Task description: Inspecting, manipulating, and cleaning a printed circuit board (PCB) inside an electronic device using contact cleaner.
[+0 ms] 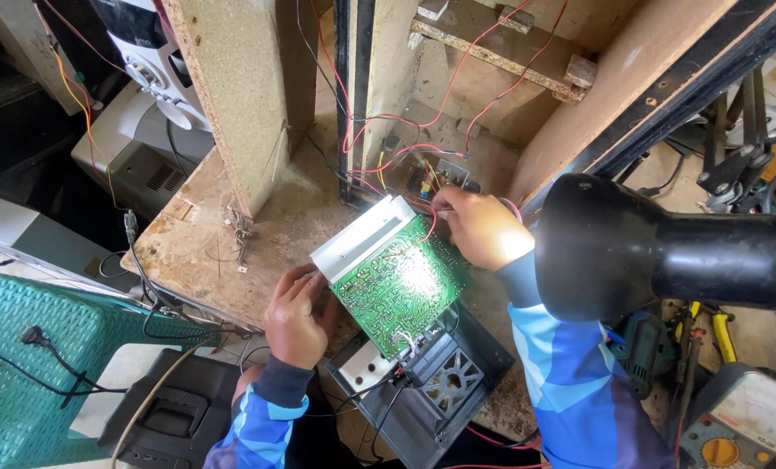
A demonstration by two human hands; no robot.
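A green circuit board (401, 282) with a silver metal heat sink (364, 236) along its far edge is tilted up over a dark grey plastic housing (444, 382). My left hand (297, 317) grips the board's left edge beside the heat sink. My right hand (479, 227) rests at the board's far right corner, its fingers pinched on thin red wires (423, 213) that run from the board up into the wooden cabinet.
A black desk lamp (640, 247) hangs over the right side. An open wooden speaker cabinet (492, 95) with red wires stands behind. A teal plastic stool (54, 347), a black device (171, 417) and a multimeter (739, 421) lie around the chipboard bench (206, 234).
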